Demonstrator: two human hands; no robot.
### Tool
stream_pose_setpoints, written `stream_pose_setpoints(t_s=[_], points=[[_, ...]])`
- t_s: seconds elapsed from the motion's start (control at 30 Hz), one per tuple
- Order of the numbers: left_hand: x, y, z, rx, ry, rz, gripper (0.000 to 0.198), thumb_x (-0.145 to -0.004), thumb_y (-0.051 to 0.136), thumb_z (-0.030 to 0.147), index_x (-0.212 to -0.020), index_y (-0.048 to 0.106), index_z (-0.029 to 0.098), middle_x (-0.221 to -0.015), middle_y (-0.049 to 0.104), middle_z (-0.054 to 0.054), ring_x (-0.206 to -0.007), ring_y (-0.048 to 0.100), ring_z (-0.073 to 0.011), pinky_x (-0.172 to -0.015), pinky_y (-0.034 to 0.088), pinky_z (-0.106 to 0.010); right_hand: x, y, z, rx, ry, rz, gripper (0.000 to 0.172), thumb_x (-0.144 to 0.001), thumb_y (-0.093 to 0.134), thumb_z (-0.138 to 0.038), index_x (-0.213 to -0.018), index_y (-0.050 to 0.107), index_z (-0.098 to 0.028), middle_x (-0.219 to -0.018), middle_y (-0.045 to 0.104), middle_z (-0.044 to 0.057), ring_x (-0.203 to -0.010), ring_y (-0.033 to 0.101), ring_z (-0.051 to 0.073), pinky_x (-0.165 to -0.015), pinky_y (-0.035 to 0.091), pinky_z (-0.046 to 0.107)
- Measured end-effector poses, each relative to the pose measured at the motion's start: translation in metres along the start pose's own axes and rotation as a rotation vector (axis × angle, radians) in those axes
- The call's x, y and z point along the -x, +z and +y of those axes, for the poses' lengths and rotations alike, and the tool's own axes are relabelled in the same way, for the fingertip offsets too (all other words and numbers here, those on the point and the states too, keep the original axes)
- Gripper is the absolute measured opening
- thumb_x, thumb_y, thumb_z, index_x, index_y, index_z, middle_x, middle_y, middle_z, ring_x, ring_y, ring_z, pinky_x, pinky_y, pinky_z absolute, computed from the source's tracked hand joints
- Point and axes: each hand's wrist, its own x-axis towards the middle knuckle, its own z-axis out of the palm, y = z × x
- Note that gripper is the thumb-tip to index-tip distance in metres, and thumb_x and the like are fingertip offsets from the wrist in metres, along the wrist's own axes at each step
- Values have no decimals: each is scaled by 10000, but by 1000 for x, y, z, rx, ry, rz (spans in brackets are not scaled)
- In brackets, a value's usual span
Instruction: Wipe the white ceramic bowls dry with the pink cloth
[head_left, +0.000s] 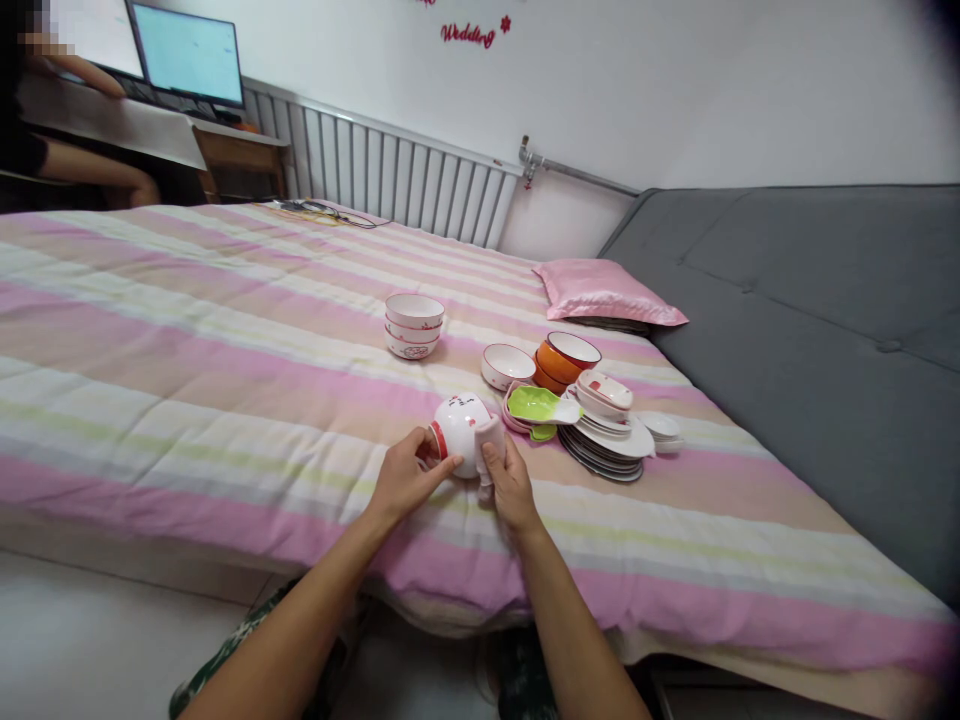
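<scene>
My left hand (405, 478) grips a white bowl (459, 428) with a red rim and small painted marks, tipped on its side over the striped bedspread (225, 380). My right hand (506, 478) presses a pale pink cloth (491, 440) against the bowl's right side, fingers closed on it. Both hands hover near the bed's front edge.
A stack of three white bowls (413, 325) sits further back. To the right lie a single bowl (507, 365), orange bowls (566, 360), a green dish (534, 405) and stacked plates (607, 445). A pink pillow (604, 292), grey sofa (810, 330), and another person at a desk (67, 150).
</scene>
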Motion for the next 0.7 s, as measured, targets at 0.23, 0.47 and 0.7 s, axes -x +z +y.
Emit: stream_pose_setpoints(t_s=[0.23, 0.47, 0.7], points=[[1, 0, 1, -21, -21, 38, 342, -725, 638, 505, -735, 548, 175, -667, 606, -9, -617, 553, -139, -587, 433, -254, 0, -1, 4, 44, 30, 6, 382, -815, 577, -530, -1014, 531, -208, -657, 452, -60, -496, 395, 60, -417, 346, 151], [0, -2, 3, -23, -58, 61, 347, -738, 615, 516, -710, 564, 174, -658, 610, -11, -623, 560, -143, -607, 437, -261, 0, 1, 6, 18, 57, -23, 356, -811, 579, -526, -976, 498, -221, -645, 419, -81, -436, 329, 42, -365, 269, 148], [0, -3, 5, -32, -71, 83, 359, -751, 584, 529, -688, 559, 177, -629, 596, -3, -604, 547, -140, -587, 418, -255, -1, 2, 8, 32, 26, -36, 310, -825, 577, -491, -939, 503, -212, -680, 430, -68, -501, 362, 57, -414, 298, 163]])
